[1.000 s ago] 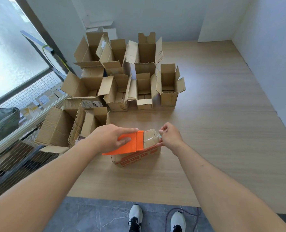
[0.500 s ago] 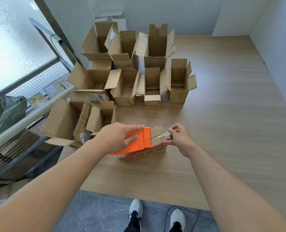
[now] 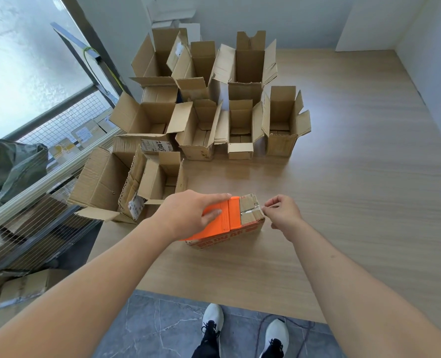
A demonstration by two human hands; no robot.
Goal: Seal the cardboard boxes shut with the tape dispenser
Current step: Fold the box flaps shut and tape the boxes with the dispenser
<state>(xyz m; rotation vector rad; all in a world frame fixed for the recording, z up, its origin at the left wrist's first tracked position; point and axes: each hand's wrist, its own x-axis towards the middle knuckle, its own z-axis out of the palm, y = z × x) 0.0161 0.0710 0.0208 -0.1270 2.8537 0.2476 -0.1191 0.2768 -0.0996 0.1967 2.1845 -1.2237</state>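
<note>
So the small box (image 3: 250,214) near the table (image 3: 343,177) front edge had red print on its side, too blurred to read; an open box (image 3: 147,125) behind carried a white label with handwriting, maybe "B802". Left hand (image 3: 191,218) gripped the orange dispenser (image 3: 222,220) on the box top, right hand (image 3: 282,211) pinched the tape (image 3: 250,210) end. Versus 0.5 s earlier, that hand had pulled slightly further past the box's right edge; dispenser unmoved.

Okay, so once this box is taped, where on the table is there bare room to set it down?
Bare tabletop runs along the right, from the right hand out toward the white wall. Another strip lies between the closed box and the table's near edge. The far left is crowded with open boxes, up to the window.
</note>
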